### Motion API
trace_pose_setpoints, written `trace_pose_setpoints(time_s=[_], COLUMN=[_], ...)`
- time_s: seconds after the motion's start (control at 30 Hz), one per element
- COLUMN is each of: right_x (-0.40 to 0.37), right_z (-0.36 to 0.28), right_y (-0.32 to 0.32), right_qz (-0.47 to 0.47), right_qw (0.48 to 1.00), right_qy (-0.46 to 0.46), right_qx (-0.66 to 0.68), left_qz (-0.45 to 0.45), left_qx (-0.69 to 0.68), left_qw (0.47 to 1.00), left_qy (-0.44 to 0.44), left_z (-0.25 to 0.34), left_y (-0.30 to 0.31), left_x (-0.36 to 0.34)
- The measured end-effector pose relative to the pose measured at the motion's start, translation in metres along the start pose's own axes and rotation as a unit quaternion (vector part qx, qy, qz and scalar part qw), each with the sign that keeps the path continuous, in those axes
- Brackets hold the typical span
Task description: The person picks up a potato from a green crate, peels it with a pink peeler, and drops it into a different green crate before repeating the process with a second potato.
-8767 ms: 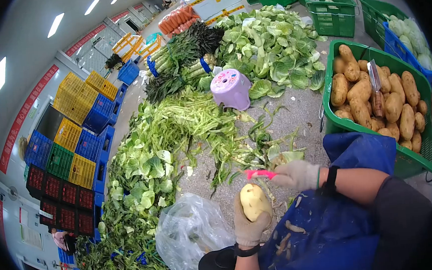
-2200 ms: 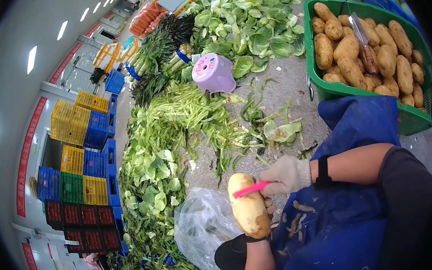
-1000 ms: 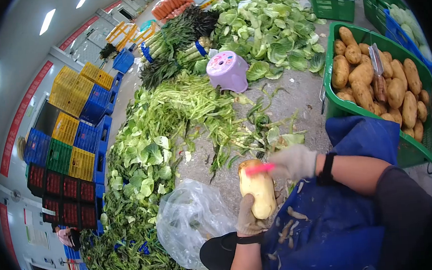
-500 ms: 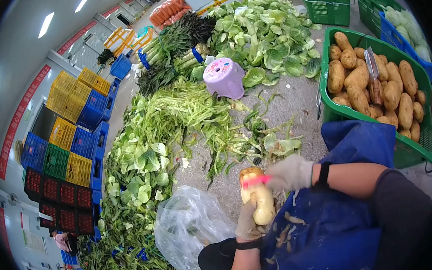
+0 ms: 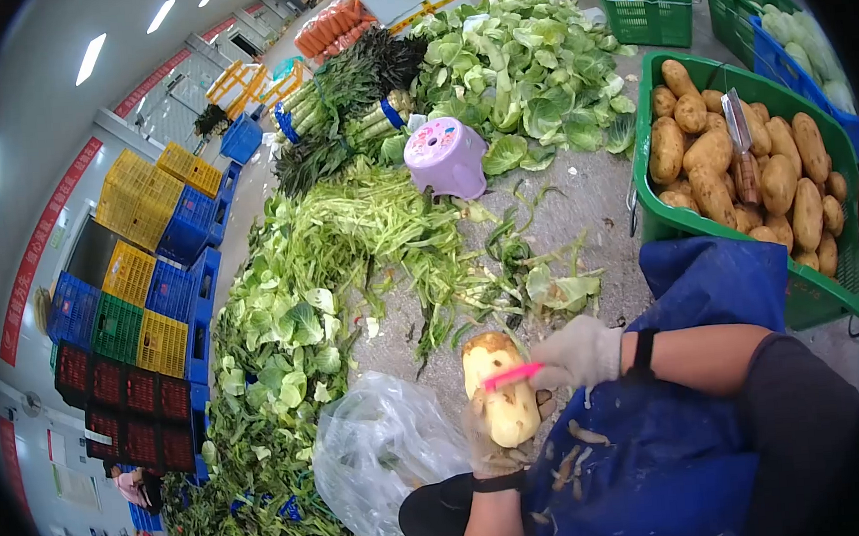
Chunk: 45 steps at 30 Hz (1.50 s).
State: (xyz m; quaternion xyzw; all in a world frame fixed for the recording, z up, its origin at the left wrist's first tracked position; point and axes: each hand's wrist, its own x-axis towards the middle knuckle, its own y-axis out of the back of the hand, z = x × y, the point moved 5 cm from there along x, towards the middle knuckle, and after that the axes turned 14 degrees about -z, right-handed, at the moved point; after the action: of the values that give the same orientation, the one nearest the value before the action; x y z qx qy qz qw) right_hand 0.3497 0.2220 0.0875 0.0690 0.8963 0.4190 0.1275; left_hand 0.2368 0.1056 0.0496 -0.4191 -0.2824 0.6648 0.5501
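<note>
A large potato (image 5: 513,417), mostly peeled with brown skin left at its far end, is gripped from the left side by my gloved left hand (image 5: 483,445). My gloved right hand (image 5: 583,349) is closed around a pink peeler (image 5: 513,376), whose pink end lies across the potato's upper part. Strips of peel (image 5: 588,434) are scattered on the blue apron (image 5: 652,452) over my lap. To the right stands a green crate (image 5: 681,226) filled with unpeeled potatoes (image 5: 711,193), and a knife (image 5: 740,137) lies on top of them.
Leafy trimmings (image 5: 284,318) cover the floor on the left, beside a clear plastic bag (image 5: 383,451). A purple stool (image 5: 447,159) stands ahead, before a heap of cabbage leaves (image 5: 525,72). Stacked crates (image 5: 120,329) line the left, with a person (image 5: 134,485) near them.
The potato has shifted slightly left and turned in my left hand. My right hand has moved the peeler a little down and left along it.
</note>
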Motion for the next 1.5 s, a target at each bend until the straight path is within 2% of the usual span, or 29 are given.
trace_pose_setpoints(time_s=[0.03,0.07,0.13,0.17,0.27,0.3,0.33,0.4,0.43,0.47,0.53,0.57,0.6,0.67,0.7,0.73,0.8,0.83,0.87,0.93,1.0,1.07,1.13,1.2,1.27,1.33,1.37,1.47,1.5], right_x=[0.002,0.006,0.014,0.005,0.002,0.009,0.007,0.004,0.001,0.003,0.007,0.010,0.009,0.001,0.001,0.001,0.008,0.012,0.010,-0.001,0.000,0.008,0.004,-0.006,-0.001,0.005,0.000,0.000,0.007], right_z=[0.011,0.022,0.050,0.028,0.014,0.036,0.038,0.032,0.014,0.015,0.025,0.035,0.035,0.023,0.006,0.009,0.030,0.040,0.038,0.014,0.015,0.042,0.037,0.006,0.023,0.038,0.027,0.020,0.041], right_y=[0.001,0.005,0.013,0.017,0.004,0.003,0.005,0.012,0.007,0.004,-0.003,0.011,0.012,0.011,0.007,0.004,0.001,0.008,0.009,0.007,0.001,0.015,0.016,0.014,0.010,0.020,0.018,0.009,0.008], right_qz=[0.067,0.071,0.050,0.067,0.053,0.040,0.045,0.071,0.062,0.057,0.056,0.049,0.053,0.073,0.013,0.008,0.055,0.072,0.077,0.081,0.046,0.082,0.052,0.066,0.088,0.026,0.081,0.059,0.058], right_qw=[0.997,0.997,0.987,0.995,0.997,0.992,0.992,0.996,0.997,0.997,0.996,0.989,0.989,0.997,1.000,1.000,0.994,0.990,0.990,0.995,0.998,0.988,0.987,0.994,0.991,0.987,0.991,0.994,0.991], right_qy=[-0.003,-0.003,-0.139,-0.064,-0.032,-0.121,-0.119,-0.045,0.039,0.038,-0.067,-0.133,-0.131,-0.014,0.020,0.018,-0.084,-0.118,-0.117,0.050,0.035,-0.128,-0.135,0.024,-0.004,-0.134,-0.051,-0.034,-0.097], right_qx=[0.022,0.023,0.067,0.049,0.037,0.017,0.016,0.043,0.028,0.027,0.020,0.041,0.041,0.029,-0.006,-0.005,0.045,0.022,0.023,0.036,0.030,0.035,0.071,0.086,0.102,0.088,0.093,0.082,0.072], left_qz=[-0.035,-0.036,-0.073,-0.072,-0.036,-0.035,-0.046,-0.057,-0.059,-0.062,-0.048,-0.072,-0.098,-0.072,-0.074,-0.075,-0.068,-0.065,-0.062,-0.062,-0.060,-0.069,-0.079,-0.068,-0.094,-0.067,-0.069,-0.067,-0.067], left_qx=[-0.007,-0.004,0.006,0.017,0.004,0.005,0.009,0.016,0.003,-0.011,-0.010,-0.012,-0.012,0.011,-0.004,-0.018,-0.005,0.011,0.027,0.011,-0.007,0.020,0.051,0.042,0.051,0.100,0.096,0.048,0.050], left_qw=[0.999,0.999,0.997,0.997,0.999,0.999,0.999,0.998,0.998,0.998,0.999,0.997,0.995,0.997,0.997,0.997,0.998,0.998,0.998,0.998,0.998,0.997,0.995,0.996,0.994,0.993,0.993,0.996,0.996], left_qy=[-0.005,-0.003,0.000,0.001,0.002,0.003,0.007,0.013,-0.002,-0.017,0.007,0.006,0.007,-0.006,-0.009,-0.012,-0.001,0.006,0.015,0.023,0.014,0.012,0.015,0.037,0.026,0.019,0.023,0.028,0.030], left_z=[-0.002,-0.003,-0.003,-0.002,-0.007,-0.007,-0.006,-0.001,-0.002,-0.004,-0.004,-0.003,0.001,0.001,-0.003,-0.006,-0.008,-0.005,-0.002,-0.005,-0.006,-0.005,0.001,-0.006,-0.006,-0.002,-0.003,-0.008,-0.010], left_y=[0.001,0.000,-0.009,-0.010,0.000,0.000,-0.001,-0.002,-0.001,0.000,0.009,0.005,-0.001,-0.002,0.004,0.008,0.002,-0.003,-0.006,-0.004,0.002,-0.002,-0.002,0.003,-0.001,0.001,-0.001,0.010,0.007], left_x=[-0.001,-0.002,-0.001,-0.002,-0.003,-0.004,-0.004,0.000,0.000,0.000,-0.004,-0.003,-0.001,-0.002,-0.001,-0.001,-0.005,-0.004,-0.004,-0.004,-0.003,-0.005,-0.005,-0.007,-0.007,-0.005,-0.006,-0.005,-0.006])
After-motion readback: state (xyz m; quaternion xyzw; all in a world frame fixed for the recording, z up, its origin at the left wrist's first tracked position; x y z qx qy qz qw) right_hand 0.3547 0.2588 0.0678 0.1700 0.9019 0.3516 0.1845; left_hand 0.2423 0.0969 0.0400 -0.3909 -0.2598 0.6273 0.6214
